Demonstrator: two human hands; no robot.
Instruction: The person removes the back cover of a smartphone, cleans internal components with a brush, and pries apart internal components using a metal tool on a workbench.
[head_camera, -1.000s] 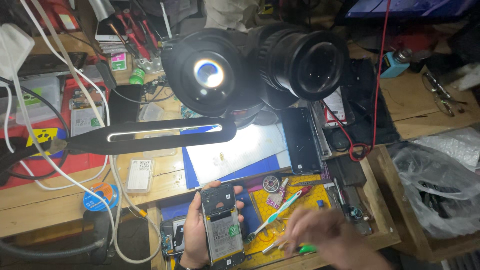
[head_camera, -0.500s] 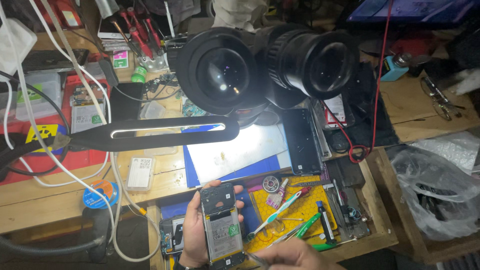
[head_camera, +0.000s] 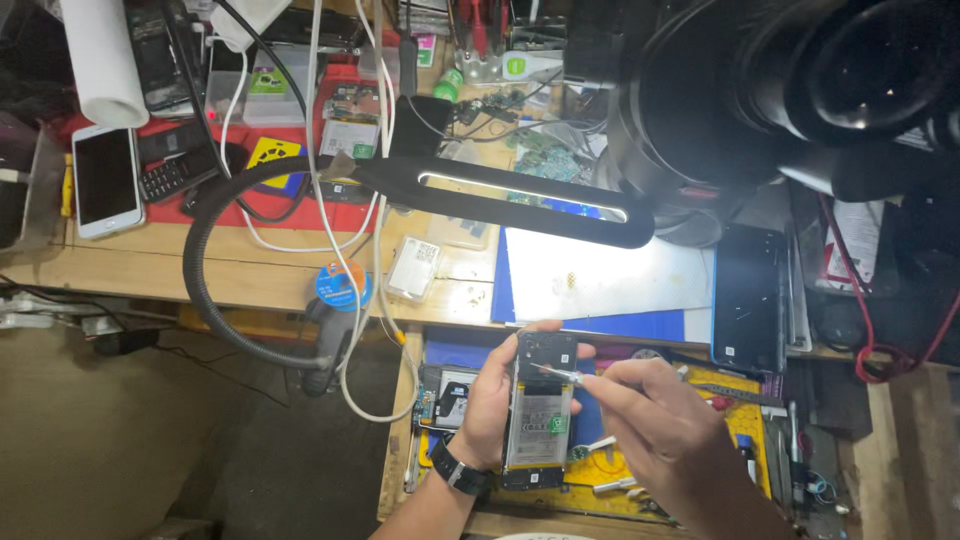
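The left hand (head_camera: 487, 400) gripped an opened black smartphone with exposed silver battery (head_camera: 535, 420) upright over the yellow work mat (head_camera: 610, 470), steadying it. The right hand (head_camera: 660, 430) pinched a thin metal screwdriver (head_camera: 553, 372), tip at the phone's upper part. A black gooseneck lamp (head_camera: 520, 200) and microscope eyepieces (head_camera: 800, 80) overhung the wooden bench (head_camera: 200, 270).

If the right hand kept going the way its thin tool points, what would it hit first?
Most likely the opened phone in the left hand: the right hand aims its thin tool at the phone's upper part, seemingly already touching.
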